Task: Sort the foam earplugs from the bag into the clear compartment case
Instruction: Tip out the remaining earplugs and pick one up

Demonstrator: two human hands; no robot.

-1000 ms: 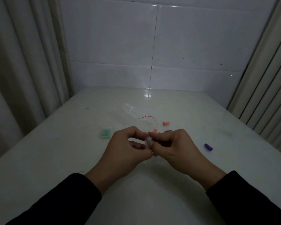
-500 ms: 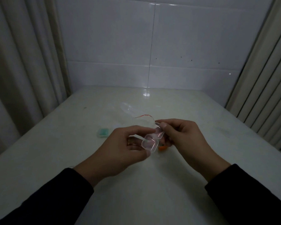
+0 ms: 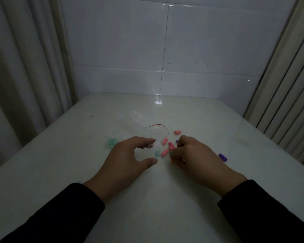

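The small clear compartment case lies open on the white table, with a green earplug in it. My left hand curls its thumb and forefinger round the case. Loose pink earplugs lie just right of the case. My right hand has its fingers curled down on this cluster and pinches an earplug at its fingertips; an orange earplug shows under the thumb. The clear bag with a red strip lies flat behind.
Another pink earplug lies further back, and a purple earplug lies to the right of my right hand. A small case with teal contents sits at the left. Curtains hang on both sides, and a tiled wall stands behind.
Both hands held the case up and opened it; now the case is down on the table in my left hand. My right hand let go of it and moved onto the loose earplugs.
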